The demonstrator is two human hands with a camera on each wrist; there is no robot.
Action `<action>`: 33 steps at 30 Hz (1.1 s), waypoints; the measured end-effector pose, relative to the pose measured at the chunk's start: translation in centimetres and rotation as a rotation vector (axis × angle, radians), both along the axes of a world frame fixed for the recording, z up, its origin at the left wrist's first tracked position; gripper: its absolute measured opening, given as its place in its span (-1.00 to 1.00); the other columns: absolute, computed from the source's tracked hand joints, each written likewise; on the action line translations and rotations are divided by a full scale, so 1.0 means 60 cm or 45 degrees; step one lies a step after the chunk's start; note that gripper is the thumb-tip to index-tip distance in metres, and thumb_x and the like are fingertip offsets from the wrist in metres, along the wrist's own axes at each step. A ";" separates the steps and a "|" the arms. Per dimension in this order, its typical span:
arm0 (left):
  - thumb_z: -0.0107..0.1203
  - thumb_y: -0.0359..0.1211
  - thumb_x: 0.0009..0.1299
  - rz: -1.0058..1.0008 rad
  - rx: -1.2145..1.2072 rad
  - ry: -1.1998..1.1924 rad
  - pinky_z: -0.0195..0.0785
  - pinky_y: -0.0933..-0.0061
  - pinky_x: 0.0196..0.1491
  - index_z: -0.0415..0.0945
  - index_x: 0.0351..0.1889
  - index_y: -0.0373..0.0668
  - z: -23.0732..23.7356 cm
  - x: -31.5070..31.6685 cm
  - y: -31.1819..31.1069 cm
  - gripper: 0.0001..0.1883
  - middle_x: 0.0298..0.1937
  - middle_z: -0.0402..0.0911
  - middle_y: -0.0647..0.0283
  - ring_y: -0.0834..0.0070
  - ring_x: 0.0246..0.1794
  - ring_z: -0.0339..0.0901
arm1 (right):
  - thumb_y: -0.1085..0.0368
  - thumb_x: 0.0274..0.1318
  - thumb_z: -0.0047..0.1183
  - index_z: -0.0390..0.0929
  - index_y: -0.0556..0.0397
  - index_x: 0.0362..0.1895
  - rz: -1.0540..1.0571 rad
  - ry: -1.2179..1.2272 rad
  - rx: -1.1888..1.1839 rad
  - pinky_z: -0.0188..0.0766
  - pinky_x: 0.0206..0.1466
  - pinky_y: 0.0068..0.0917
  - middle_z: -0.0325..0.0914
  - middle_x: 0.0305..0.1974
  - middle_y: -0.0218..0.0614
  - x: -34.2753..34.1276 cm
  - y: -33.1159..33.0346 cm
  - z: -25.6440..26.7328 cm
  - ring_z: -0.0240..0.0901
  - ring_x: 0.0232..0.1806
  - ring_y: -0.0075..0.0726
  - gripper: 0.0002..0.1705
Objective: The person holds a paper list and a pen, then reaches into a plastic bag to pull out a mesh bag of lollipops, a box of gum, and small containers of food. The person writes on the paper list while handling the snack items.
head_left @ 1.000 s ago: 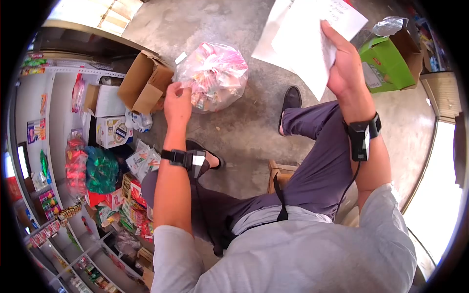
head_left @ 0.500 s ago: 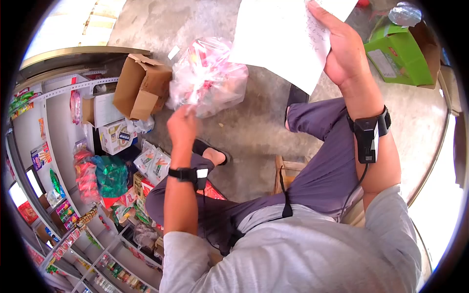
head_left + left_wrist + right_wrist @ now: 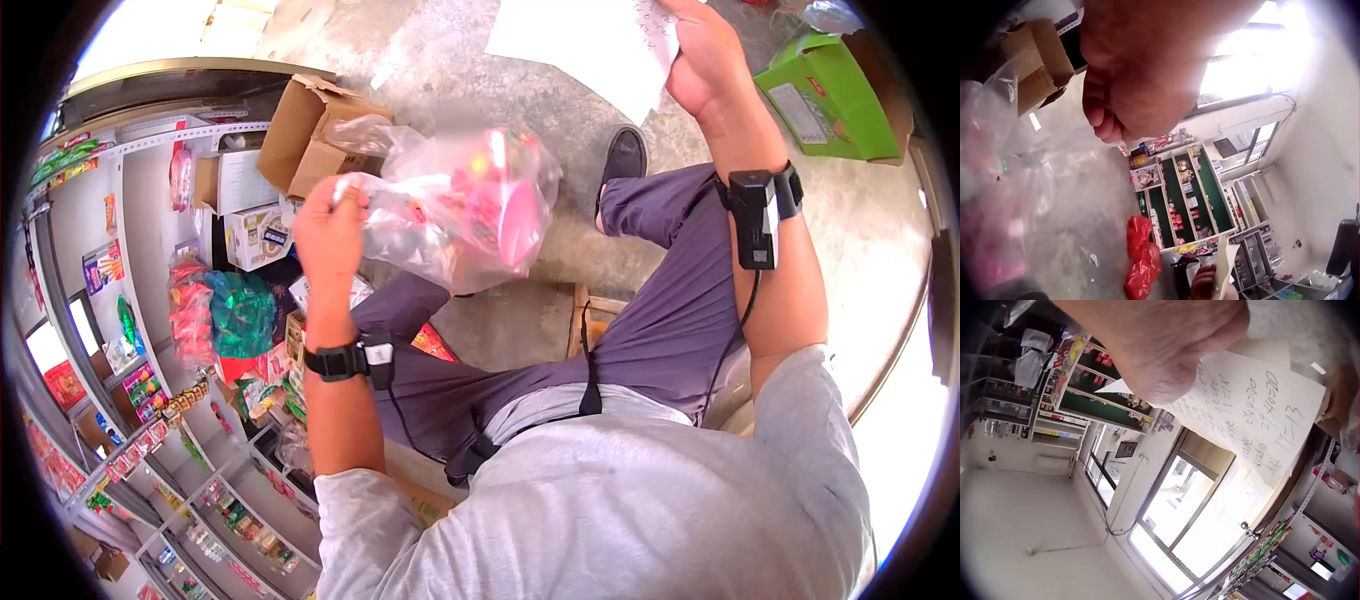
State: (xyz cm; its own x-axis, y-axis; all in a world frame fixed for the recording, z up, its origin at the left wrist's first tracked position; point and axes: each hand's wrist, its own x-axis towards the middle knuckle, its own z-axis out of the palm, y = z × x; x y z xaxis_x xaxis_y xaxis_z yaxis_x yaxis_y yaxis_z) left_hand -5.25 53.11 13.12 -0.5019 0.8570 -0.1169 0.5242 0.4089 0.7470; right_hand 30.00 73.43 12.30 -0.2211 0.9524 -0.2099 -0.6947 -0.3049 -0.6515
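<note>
Left of the middle in the head view, the left hand (image 3: 328,230) has its fingers curled round the bunched end of a clear bag (image 3: 455,225). I see the bag stretch right from them, long way across; the right hand (image 3: 710,68), gripping white paper (image 3: 585,45) up top, is farther off. Through the left wrist view, I find the bag at the left edge, the grip hidden. Through the right wrist view, the paper shows writing; I can't see the fingertips.
</note>
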 end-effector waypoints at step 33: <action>0.24 0.01 0.32 -0.234 -0.504 0.255 0.45 0.01 0.03 0.66 -0.14 -0.29 -0.246 0.100 -0.253 -0.51 -0.10 0.68 -0.16 -0.14 -0.03 0.61 | 0.26 0.42 0.07 0.50 0.38 0.18 0.705 -0.226 0.012 0.62 0.16 -0.19 0.65 0.06 -0.03 -0.102 -0.091 -0.050 0.66 0.02 -0.11 -0.56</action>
